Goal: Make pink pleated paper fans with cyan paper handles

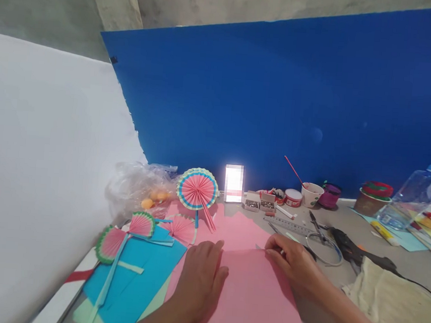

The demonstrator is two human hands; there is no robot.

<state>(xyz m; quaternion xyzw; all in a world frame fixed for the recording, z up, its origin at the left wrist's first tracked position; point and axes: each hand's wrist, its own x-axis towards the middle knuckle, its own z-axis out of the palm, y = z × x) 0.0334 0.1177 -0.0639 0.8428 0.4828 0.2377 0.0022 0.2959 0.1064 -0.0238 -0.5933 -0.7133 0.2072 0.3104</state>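
A sheet of pink paper (255, 299) lies before me, its far edge a little raised over more pink paper (242, 228). My left hand (200, 280) rests on the sheet's left side with the fingers stretched out. At the far right corner, my right hand (292, 259) pinches the paper's edge between thumb and fingers. A pink, blue and pale green folded-paper fan (197, 189) stands just beyond my left hand. Pink and green paper fans (111, 244) lie on blue paper (142, 280) to the left.
Along the back are a plastic bag (135, 187), a glaring pixelated screen (233, 184), boxes of small metal pieces (260, 203) and a paper cup (312, 195). At right lie a ruler (288, 224), a black glue gun (361, 250), a cloth (394, 300) and a clear bottle (412, 197).
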